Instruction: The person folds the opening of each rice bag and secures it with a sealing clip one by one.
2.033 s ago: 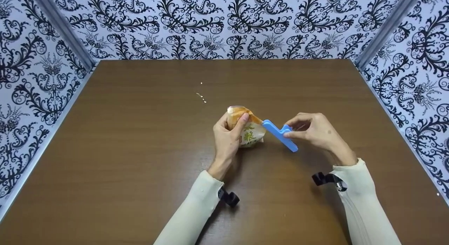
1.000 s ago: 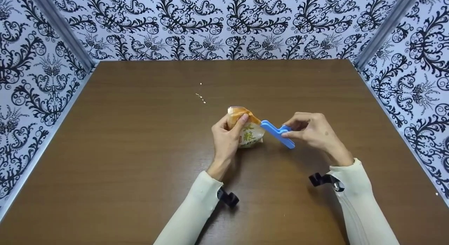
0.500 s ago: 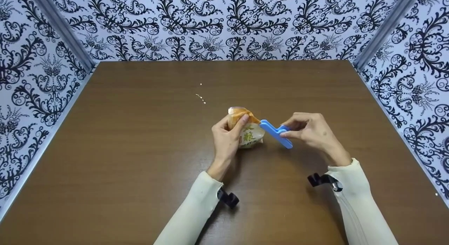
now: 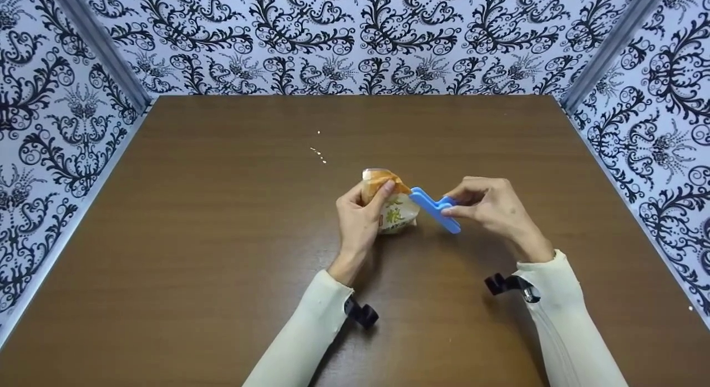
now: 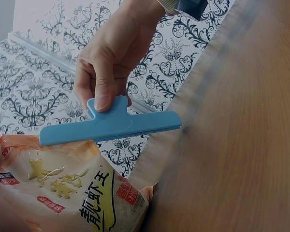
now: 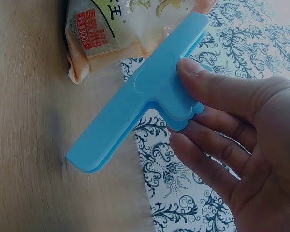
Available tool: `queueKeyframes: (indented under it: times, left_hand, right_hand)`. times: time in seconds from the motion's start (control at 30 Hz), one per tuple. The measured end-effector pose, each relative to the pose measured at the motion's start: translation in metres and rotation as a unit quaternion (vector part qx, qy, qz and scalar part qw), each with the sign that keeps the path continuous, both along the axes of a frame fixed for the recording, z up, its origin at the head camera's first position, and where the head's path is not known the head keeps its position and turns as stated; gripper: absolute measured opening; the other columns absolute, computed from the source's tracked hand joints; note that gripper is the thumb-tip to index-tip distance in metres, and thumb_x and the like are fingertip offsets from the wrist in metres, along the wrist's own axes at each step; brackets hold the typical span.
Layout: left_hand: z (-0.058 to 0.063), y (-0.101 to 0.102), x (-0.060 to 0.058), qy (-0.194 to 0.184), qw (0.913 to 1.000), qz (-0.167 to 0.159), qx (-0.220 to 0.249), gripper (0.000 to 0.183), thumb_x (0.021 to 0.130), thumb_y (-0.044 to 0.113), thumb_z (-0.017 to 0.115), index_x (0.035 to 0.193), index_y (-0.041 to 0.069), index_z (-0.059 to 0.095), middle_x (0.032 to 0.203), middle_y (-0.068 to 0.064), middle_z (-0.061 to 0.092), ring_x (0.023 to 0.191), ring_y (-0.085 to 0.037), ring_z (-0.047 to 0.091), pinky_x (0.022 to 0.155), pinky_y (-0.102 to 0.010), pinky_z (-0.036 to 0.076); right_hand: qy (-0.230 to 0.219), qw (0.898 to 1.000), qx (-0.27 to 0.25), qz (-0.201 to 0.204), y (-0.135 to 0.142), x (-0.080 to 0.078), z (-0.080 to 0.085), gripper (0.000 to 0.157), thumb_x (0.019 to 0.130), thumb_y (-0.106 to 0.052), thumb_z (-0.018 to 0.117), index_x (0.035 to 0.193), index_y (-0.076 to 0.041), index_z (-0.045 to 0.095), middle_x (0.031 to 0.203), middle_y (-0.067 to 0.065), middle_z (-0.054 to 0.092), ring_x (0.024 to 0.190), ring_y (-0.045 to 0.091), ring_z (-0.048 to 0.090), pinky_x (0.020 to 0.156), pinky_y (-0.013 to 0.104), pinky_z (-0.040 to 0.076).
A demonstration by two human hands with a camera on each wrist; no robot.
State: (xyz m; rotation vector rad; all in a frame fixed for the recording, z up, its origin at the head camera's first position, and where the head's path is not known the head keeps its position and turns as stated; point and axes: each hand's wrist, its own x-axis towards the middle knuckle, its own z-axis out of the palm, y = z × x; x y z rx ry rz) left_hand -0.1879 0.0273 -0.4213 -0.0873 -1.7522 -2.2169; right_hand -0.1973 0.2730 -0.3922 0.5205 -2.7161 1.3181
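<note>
My left hand [image 4: 359,212] grips the upper part of a plastic food bag [image 4: 396,214], orange at its top edge, with green lettering and a see-through lower part. In the left wrist view the printed bag [image 5: 63,183] fills the lower left. A blue bag clip [image 4: 435,209] lies slantwise along the bag's top edge, touching it at one end. My right hand [image 4: 493,207] pinches the clip's tabs between thumb and fingers. The right wrist view has the thumb on one tab of the clip [image 6: 135,96]; its far end reaches past the bag's corner.
Both hands are above a brown wooden table [image 4: 222,237]. Several small white crumbs [image 4: 318,154] lie beyond the bag. Patterned white-and-black walls [image 4: 355,43] stand at the back and both sides. Each sleeve carries a black wrist mount [image 4: 363,314].
The right hand and the clip have shifted slightly left, towards the bag. The left hand keeps its grip and has barely moved.
</note>
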Motion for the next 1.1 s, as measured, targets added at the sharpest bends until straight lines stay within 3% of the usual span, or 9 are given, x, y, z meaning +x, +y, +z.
queueKeyframes:
  times: [0.4,0.73,0.97,1.1]
  left_hand:
    - [0.0002,0.0003,0.0001,-0.009,0.9999,0.003,-0.004,0.016,0.091,0.010,0.080,0.096,-0.005,0.077,0.084,-0.005,0.078,0.071,-0.008,0.067,0.065,-0.024,0.055]
    - [0.0009,0.0008,0.0011,-0.011,0.9999,0.001,0.008,0.015,0.090,0.008,0.080,0.094,-0.006,0.077,0.081,0.002,0.076,0.071,-0.008,0.066,0.064,-0.024,0.054]
    - [0.0011,0.0019,0.0010,-0.008,0.9999,-0.005,0.011,0.016,0.092,0.009,0.079,0.099,-0.005,0.078,0.087,-0.006,0.079,0.075,-0.010,0.071,0.071,-0.029,0.060]
    - [0.0017,0.0017,0.0013,-0.004,0.9999,-0.004,0.012,0.016,0.091,0.009,0.080,0.095,-0.006,0.077,0.085,-0.004,0.078,0.072,-0.009,0.068,0.067,-0.026,0.057]
  right_hand:
    - [0.015,1.000,-0.020,0.003,-0.0036,-0.0007,0.0003,0.017,0.078,-0.014,0.093,0.091,-0.012,0.083,0.082,0.006,0.075,0.066,0.010,0.067,0.061,0.018,0.053]
    - [0.013,1.000,-0.012,-0.002,-0.0039,0.0020,0.0021,0.018,0.078,-0.017,0.093,0.093,-0.012,0.083,0.083,0.008,0.075,0.068,0.009,0.065,0.062,0.018,0.053]
    - [0.022,1.000,-0.008,0.000,-0.0045,-0.0001,0.0013,0.018,0.077,-0.016,0.093,0.092,-0.015,0.083,0.082,0.003,0.075,0.067,0.010,0.066,0.061,0.018,0.053]
    - [0.022,1.000,-0.012,-0.003,-0.0051,0.0008,0.0023,0.018,0.077,-0.017,0.093,0.092,-0.014,0.083,0.082,0.005,0.075,0.067,0.010,0.065,0.061,0.017,0.053]
